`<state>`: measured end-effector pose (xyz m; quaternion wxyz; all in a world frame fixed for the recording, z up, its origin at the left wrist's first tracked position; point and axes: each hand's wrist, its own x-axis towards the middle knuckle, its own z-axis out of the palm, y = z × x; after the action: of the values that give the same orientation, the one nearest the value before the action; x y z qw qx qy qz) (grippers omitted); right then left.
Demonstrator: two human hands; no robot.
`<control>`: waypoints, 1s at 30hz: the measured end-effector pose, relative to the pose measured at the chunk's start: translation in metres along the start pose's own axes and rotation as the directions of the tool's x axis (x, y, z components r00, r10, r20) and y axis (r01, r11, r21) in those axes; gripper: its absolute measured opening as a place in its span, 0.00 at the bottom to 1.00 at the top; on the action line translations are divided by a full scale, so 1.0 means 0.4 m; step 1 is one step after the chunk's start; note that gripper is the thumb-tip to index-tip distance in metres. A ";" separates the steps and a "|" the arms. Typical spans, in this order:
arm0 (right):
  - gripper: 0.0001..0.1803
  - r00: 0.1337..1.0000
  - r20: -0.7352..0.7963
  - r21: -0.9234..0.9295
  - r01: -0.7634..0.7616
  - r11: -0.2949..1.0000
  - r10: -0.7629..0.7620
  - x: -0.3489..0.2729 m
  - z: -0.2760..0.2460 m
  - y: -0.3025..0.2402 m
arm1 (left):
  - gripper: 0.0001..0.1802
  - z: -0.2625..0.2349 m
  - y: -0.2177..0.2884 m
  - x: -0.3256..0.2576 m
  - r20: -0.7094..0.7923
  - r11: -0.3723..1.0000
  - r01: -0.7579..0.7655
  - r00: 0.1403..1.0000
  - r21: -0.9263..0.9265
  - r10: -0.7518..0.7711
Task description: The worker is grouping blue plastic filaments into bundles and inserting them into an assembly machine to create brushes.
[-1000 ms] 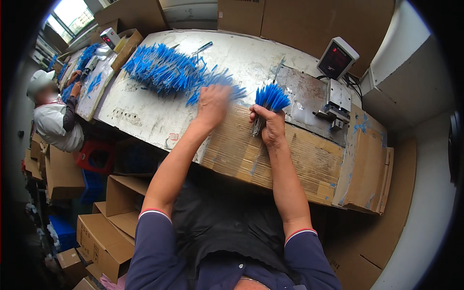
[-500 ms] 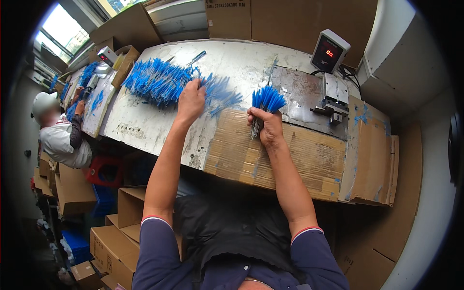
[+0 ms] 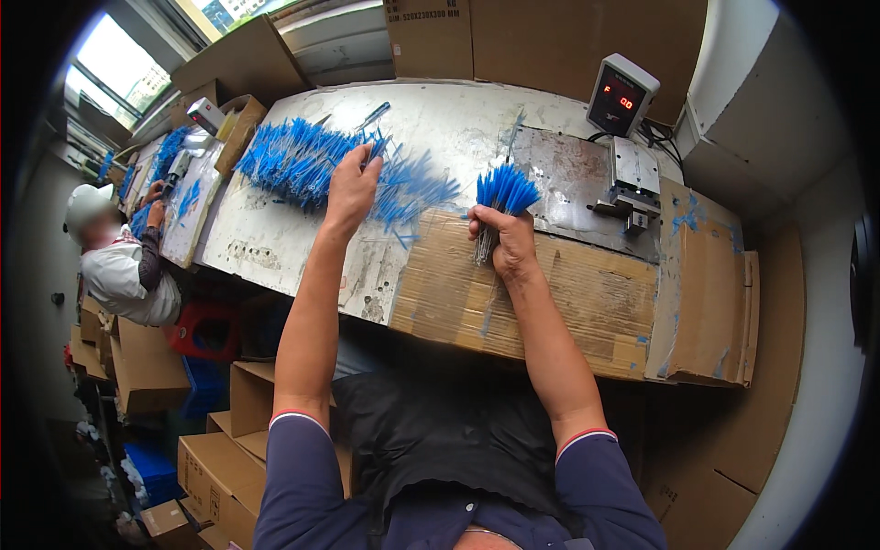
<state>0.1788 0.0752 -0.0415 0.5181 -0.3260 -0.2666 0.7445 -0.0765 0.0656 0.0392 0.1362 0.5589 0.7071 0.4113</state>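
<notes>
In a fist, my right hand [image 3: 506, 240] clasps an upright bundle of thin blue-tipped sticks [image 3: 507, 190]. Their blue ends fan out above the fist, and pale, silvery stems stick out below it, over the cardboard sheet [image 3: 527, 298]. My left hand [image 3: 351, 191] is at the right side of a large heap of the same sticks [image 3: 298, 160]. Its thumb and fingers pinch together on a few blue-tipped sticks [image 3: 378, 147]; how many cannot be made out. Loose, blurred sticks [image 3: 412, 188] lie spread between the heap and the bundle.
A metal fixture [image 3: 634, 188] stands on a steel plate [image 3: 568, 179] at the right, below a box with a red digital display [image 3: 623, 96]. A blue-handled tool [image 3: 374, 115] lies behind the heap. Another person [image 3: 128, 266] works at the far left, near cardboard boxes [image 3: 215, 472].
My left hand has shifted slightly left and down, its fingers now pinching at blue ends. My right hand and its bundle have stayed put. The red display reads differently.
</notes>
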 end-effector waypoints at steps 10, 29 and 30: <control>0.05 0.999 0.031 0.032 0.017 0.999 -0.018 -0.014 0.019 -0.014 | 0.10 0.000 0.030 -0.006 0.109 0.877 0.163 0.986 -0.452 -0.127; 0.09 0.950 -0.041 0.013 0.311 0.950 -0.311 -0.023 0.032 -0.059 | 0.10 0.059 0.052 -0.066 0.514 0.793 0.238 0.851 -0.560 0.107; 0.10 0.958 -0.012 -0.012 0.286 0.958 -0.287 -0.025 0.032 -0.061 | 0.10 0.064 0.054 -0.066 0.517 0.793 0.239 0.849 -0.561 0.109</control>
<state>0.1862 0.0729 -0.0133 0.6207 -0.2917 -0.3110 0.6580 -0.0363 0.0536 0.0318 0.5096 0.5496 0.4926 0.4422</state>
